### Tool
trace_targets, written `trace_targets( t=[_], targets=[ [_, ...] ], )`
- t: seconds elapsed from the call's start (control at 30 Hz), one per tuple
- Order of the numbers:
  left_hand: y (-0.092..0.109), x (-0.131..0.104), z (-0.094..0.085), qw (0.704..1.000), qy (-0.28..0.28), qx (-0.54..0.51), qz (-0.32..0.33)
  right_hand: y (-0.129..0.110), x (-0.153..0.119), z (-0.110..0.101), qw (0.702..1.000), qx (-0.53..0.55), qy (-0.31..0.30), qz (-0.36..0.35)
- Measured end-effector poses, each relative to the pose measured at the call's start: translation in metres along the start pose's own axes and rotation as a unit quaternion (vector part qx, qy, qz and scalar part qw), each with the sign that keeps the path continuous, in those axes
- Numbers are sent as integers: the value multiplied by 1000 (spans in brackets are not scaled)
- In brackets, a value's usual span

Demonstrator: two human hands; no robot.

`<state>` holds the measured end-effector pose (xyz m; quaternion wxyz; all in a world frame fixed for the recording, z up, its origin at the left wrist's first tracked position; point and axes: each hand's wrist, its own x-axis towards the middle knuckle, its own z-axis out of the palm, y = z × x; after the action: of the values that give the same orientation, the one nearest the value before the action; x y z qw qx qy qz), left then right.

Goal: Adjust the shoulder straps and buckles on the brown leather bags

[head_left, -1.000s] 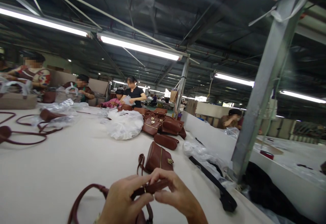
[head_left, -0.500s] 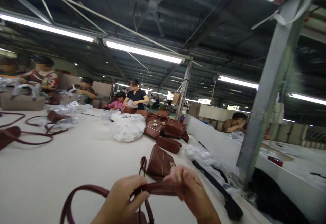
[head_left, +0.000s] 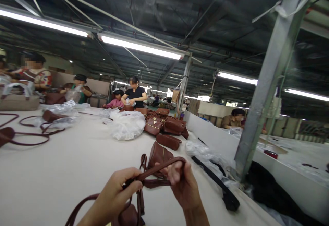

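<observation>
Brown leather, or something much like it, makes up the strap held above the near part of the white table. The left hand pinches it between thumb and fingers; the right hand grasps the bend, fingers inside the loop and thumb by its outer edge. The strap looks light and supple, with enough body to keep a rounded curve rather than flop. Its smooth face may slide in a loose grip, and it seems likelier to crease or scuff than to break, so a flat hold between thumb and forefinger should serve best. Below the hands, cut off by the lower edge of view, lies a near bag; whether the strap joins it cannot be told. Just beyond, partly hidden by the right hand, is a second bag, with a black band off to the right. Farther on come a pouch, a pile of bags and, beside that, crumpled plastic. Past these a person in a dark shirt stands among others.
</observation>
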<state>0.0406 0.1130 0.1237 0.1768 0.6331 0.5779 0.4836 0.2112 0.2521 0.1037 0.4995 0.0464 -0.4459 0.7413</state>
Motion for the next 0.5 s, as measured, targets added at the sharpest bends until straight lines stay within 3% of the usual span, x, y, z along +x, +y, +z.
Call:
trace_targets(
  t=[0.1,0.2,0.3,0.37,0.43,0.5],
  targets=[
    [-3,0,-8,995,18,-89,-35,17,5,4,993,-12,18,116],
    [-8,0,-14,989,43,-127,-56,33,3,16,964,-186,-46,185],
    [-14,2,-9,982,65,-162,-66,43,-1,30,933,-292,-126,169],
    [-18,4,-2,971,100,-203,-78,48,-3,33,932,-313,-118,142],
    [-21,6,1,950,145,-263,-89,51,-2,25,925,-337,-109,135],
    [-25,7,-5,914,210,-335,-91,53,1,4,907,-364,-129,167]
  ],
)
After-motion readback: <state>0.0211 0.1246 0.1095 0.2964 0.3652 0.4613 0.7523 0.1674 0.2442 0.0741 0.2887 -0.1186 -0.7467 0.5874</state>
